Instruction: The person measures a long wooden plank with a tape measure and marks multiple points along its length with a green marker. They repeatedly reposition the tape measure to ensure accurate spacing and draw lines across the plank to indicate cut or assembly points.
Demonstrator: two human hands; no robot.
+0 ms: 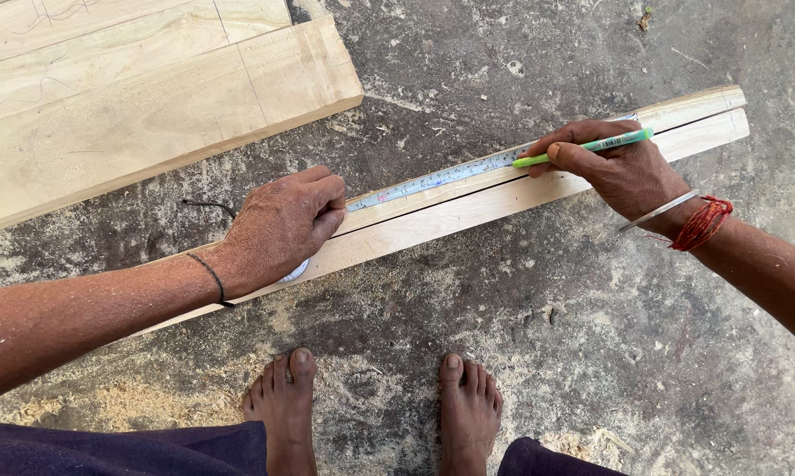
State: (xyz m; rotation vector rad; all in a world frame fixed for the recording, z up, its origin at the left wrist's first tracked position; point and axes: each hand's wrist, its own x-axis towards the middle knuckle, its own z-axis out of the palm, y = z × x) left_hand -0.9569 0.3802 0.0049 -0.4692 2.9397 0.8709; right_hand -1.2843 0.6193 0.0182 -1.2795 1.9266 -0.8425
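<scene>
A long pale wooden strip (468, 207) lies slanted on the dusty concrete floor (503, 353), just beyond the person's bare feet (375, 405). The left hand (283, 225) presses on the strip, fingers curled around a tape measure (442, 176) stretched along it. The right hand (622, 167) pinches a green pen (583, 147), its tip touching the tape. Wide planks (142, 97) lie beyond the strip's left end.

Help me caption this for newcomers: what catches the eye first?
A long pale wooden strip lies slantwise on the dusty floor. The left hand pins a tape measure along it, while the right hand holds a green pen to the tape.
</scene>
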